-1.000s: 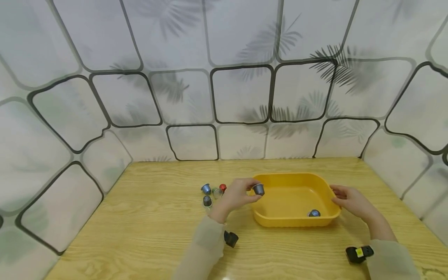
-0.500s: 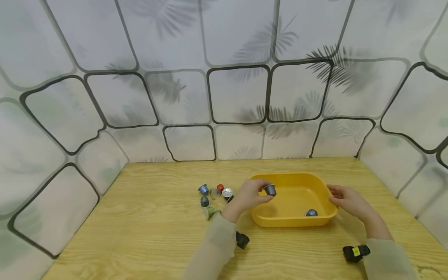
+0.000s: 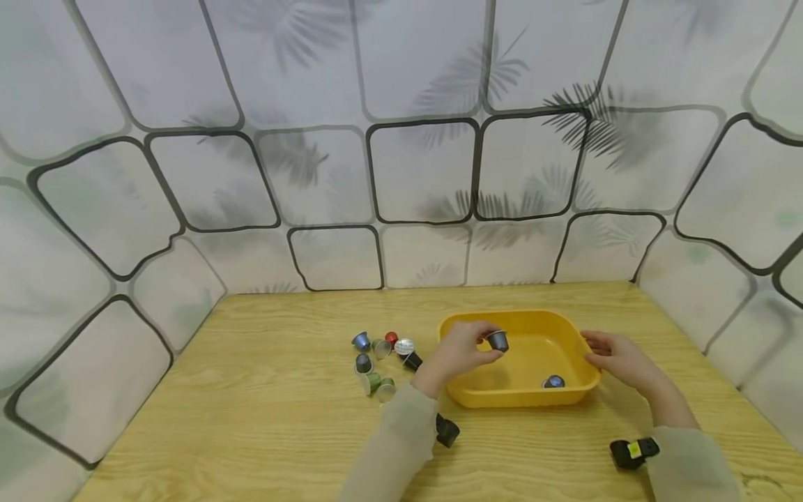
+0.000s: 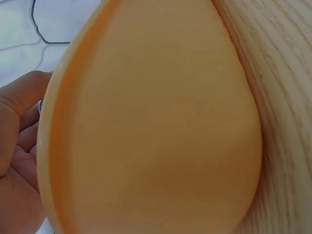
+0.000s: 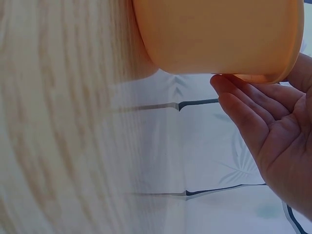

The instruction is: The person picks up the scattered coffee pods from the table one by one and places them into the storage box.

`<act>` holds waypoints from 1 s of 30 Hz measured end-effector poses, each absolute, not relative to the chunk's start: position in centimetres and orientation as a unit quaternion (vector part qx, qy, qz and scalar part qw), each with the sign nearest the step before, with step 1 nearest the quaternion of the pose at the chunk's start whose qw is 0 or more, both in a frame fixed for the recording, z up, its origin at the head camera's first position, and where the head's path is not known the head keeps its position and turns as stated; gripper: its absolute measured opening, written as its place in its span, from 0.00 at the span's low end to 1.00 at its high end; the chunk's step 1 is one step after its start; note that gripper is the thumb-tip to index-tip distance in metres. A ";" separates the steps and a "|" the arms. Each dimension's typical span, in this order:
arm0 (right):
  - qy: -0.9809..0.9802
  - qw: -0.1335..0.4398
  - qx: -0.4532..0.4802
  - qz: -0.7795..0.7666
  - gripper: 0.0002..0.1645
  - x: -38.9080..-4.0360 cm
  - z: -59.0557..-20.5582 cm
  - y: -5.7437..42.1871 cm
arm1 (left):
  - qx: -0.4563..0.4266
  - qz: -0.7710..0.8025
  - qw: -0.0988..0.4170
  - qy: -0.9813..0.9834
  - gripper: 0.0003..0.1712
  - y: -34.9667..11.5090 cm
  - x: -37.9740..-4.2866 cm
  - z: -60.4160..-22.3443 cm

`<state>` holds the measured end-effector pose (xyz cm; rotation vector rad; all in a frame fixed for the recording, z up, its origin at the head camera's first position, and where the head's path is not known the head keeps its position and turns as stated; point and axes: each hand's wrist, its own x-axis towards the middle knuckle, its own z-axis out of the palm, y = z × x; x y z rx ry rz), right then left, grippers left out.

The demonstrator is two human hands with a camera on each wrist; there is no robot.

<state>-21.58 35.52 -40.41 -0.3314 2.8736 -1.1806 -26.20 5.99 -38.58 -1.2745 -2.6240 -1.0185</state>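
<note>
In the head view my left hand pinches a dark grey-blue coffee capsule between thumb and fingers, over the yellow plastic tray. My right hand holds the tray's right rim, the thumb at its top edge and the fingers along the outside. Inside the tray, near its front right, lies a blue coffee capsule. The tray wall fills most of the left wrist view and hides nearly all of the held capsule. In the right wrist view, fingers reach under the tray's lip.
Left of the tray, several loose capsules are clustered on the wooden table: a blue one, a red one, a black one and a green one among them. A patterned backdrop surrounds the table.
My left hand has carried the grey-blue capsule rightward, from the tray's left rim to over its inside. My right hand stays at the right rim. The head view has shifted slightly.
</note>
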 end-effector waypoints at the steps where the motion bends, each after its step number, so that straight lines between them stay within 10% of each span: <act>1: 0.919 0.009 -0.106 -0.380 0.30 -21.6 -40.4 35.5 | -0.412 -0.327 0.027 -0.850 0.18 6.2 -26.2 -38.6; 30: 0.917 0.013 -0.094 -0.388 0.31 -21.5 -40.4 35.5 | -0.390 -0.328 0.037 -0.859 0.17 11.8 -25.5 -37.2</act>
